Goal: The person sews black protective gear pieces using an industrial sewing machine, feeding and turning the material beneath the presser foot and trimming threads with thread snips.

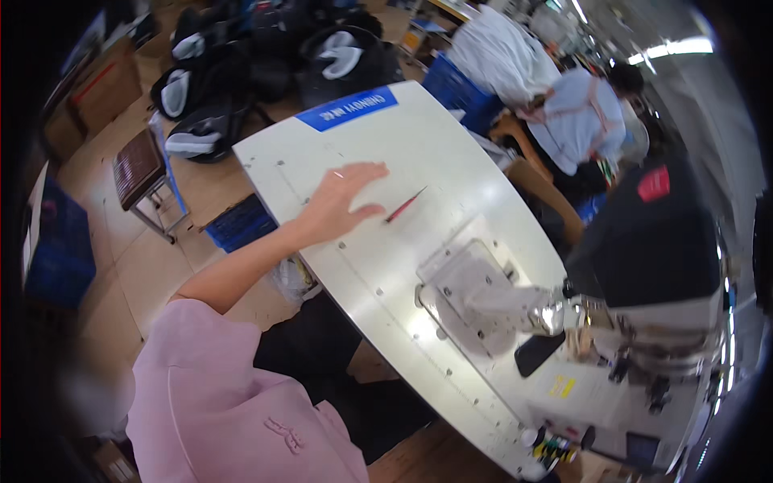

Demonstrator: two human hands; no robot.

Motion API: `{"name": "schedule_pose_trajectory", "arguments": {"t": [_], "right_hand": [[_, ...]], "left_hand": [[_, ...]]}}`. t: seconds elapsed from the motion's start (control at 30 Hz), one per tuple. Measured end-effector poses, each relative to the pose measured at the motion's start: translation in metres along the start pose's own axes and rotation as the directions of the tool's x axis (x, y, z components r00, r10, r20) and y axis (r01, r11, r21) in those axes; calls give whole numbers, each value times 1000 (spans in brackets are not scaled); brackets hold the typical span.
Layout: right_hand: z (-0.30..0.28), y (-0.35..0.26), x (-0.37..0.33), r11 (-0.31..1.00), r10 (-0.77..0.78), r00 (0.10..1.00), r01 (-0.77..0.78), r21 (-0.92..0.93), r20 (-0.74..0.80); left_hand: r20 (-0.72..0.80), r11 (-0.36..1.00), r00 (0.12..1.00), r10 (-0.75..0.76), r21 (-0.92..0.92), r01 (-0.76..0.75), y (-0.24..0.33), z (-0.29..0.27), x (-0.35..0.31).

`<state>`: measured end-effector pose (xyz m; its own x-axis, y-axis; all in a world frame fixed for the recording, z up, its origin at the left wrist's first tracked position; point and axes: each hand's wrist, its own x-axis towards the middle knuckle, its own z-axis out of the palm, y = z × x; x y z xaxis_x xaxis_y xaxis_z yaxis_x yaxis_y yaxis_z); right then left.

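My left hand reaches over the pale tabletop, thumb apart from the fingers and nothing held in it. Just to the right of the thumb lies a slim red-handled tool with a thin dark pointed tip. Its handle end is close to the thumb; whether the two touch, I cannot tell. A small white streak shows on the back of the hand near the fingers. My right hand is not in view. Further right, a sewing machine stands on the table with a metal plate and a shiny rounded part.
A dark phone-like slab lies beside the machine. A black cover rises at the right. Dark bags are piled beyond the table, with a stool at left. Another person sits at back right near a blue crate.
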<state>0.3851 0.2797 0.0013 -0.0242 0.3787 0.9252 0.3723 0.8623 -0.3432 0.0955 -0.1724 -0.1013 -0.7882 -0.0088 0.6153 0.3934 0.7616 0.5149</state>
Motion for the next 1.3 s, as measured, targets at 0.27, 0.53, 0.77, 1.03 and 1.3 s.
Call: {"name": "schedule_pose_trajectory", "arguments": {"t": [0.27,0.53,0.77,1.03,1.3], "right_hand": [[7,53,11,965,164,980,-136,-226,111],[57,-59,13,943,-302,909,240,231,286],[82,-158,-36,796,-443,714,36,604,542],[98,-249,-69,208,-624,430,-714,669,653],[117,-242,-83,562,-652,331,-394,728,682]], "left_hand": [[-625,768,757,-187,387,510,-180,-130,-31],[-465,617,833,-300,572,541,-267,-140,-83],[-787,821,586,-194,197,537,-164,-223,-54],[-246,732,782,573,583,-353,53,-155,-43],[-74,932,975,210,-287,-222,66,-115,-18]]}}
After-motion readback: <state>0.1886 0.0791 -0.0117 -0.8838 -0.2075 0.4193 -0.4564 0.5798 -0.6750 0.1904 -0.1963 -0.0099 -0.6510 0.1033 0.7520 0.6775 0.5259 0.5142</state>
